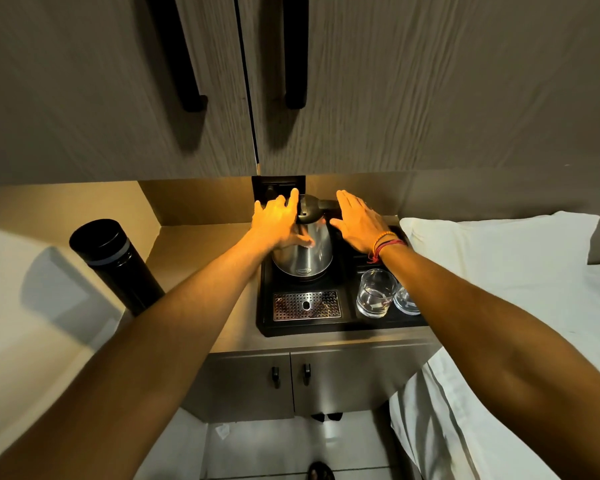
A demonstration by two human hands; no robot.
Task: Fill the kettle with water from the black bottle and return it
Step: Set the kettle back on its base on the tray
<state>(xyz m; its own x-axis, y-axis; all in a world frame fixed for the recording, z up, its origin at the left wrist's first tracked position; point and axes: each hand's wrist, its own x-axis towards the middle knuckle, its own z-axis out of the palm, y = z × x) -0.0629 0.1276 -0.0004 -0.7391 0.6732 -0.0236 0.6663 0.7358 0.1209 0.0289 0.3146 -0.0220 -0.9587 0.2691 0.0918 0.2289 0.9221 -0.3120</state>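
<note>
A steel kettle (309, 256) with a black lid and handle stands on the black tray (300, 329) on the counter. My left hand (276, 223) rests against the kettle's left side and top, fingers spread, thumb on the steel body. My right hand (359, 221) hovers with fingers apart over the kettle's black handle at the right; I cannot tell whether it touches it. The black bottle (113, 263) stands capped and upright at the counter's left, well away from both hands.
Two clear glasses (376, 292) sit in the tray's right compartment, and a perforated metal drip grille (305, 305) lies in front of the kettle. Cabinet doors with black handles hang overhead. A bed with a white pillow (499, 244) borders the counter on the right.
</note>
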